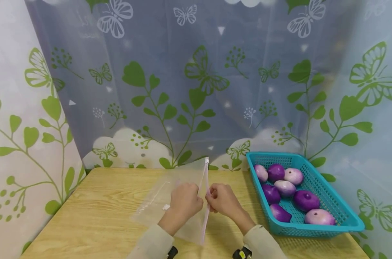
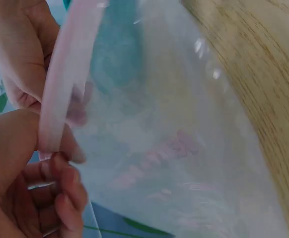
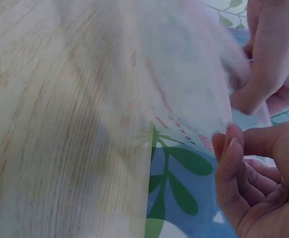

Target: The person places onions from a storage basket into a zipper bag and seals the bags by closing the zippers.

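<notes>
A clear plastic zip bag (image 1: 155,198) with a pink-edged zip strip (image 1: 205,223) is held up over the table, its mouth toward the right. My left hand (image 1: 184,199) pinches one side of the mouth near the middle. Opposite it, my right hand (image 1: 223,199) pinches the other side, thumb against fingertips. The left wrist view shows the pink strip (image 2: 60,89) between my left thumb and fingers, with faint pink print (image 2: 154,158) on the film. Seen from the right wrist, the bag (image 3: 184,74) hangs from my right fingertips. Nothing shows inside it.
A turquoise perforated basket (image 1: 331,228) stands at the right of the wooden table (image 1: 86,216), holding several purple onions (image 1: 306,200), some dark and some pale. Patterned sheeting (image 1: 170,72) with leaves and butterflies rises behind the table and at both sides.
</notes>
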`<control>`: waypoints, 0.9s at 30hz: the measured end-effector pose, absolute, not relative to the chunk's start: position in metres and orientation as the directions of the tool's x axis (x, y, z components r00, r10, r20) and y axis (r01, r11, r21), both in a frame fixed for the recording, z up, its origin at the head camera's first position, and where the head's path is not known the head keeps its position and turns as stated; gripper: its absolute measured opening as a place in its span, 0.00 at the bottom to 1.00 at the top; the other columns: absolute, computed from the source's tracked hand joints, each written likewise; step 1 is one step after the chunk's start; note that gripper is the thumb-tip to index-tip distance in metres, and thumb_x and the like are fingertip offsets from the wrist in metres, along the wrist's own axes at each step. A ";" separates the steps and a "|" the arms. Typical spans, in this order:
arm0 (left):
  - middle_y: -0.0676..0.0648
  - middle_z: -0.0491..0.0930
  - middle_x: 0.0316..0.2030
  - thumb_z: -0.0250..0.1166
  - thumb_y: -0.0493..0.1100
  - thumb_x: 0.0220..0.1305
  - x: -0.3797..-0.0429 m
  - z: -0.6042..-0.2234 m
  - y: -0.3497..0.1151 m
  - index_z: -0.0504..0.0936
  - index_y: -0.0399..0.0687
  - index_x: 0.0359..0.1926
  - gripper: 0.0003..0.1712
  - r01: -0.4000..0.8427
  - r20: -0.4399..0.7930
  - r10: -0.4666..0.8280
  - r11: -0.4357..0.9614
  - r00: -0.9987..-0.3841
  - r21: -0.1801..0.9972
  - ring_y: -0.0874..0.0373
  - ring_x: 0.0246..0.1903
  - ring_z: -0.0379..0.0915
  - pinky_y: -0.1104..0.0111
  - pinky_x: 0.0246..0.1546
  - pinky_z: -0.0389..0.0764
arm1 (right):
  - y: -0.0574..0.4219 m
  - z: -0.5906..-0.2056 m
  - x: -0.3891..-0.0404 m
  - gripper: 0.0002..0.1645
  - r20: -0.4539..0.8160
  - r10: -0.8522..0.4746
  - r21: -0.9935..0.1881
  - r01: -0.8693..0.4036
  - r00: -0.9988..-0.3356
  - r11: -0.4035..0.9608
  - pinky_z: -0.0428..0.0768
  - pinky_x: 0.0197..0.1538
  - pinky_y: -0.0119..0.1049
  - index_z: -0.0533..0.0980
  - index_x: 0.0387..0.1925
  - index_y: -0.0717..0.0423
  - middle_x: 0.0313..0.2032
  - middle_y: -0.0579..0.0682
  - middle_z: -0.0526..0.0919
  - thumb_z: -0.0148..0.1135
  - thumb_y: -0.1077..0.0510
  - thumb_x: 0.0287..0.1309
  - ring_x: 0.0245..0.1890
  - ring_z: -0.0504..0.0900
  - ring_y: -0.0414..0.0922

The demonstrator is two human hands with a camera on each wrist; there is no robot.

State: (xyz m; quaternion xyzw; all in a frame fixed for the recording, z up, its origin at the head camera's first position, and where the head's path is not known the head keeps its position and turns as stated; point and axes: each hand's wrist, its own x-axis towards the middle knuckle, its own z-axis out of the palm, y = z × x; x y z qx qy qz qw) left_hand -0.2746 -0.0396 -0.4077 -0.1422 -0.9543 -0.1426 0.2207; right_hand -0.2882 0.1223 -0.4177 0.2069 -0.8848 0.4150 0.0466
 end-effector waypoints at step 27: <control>0.56 0.43 0.15 0.66 0.30 0.39 -0.239 -0.357 -0.031 0.54 0.53 0.13 0.27 0.359 0.775 0.258 0.932 -0.577 -0.043 0.63 0.17 0.37 0.75 0.15 0.37 | 0.124 -0.444 -0.290 0.09 0.064 -0.410 -0.770 -0.307 -0.910 0.560 0.82 0.16 0.31 0.78 0.26 0.59 0.13 0.49 0.82 0.62 0.62 0.62 0.11 0.78 0.38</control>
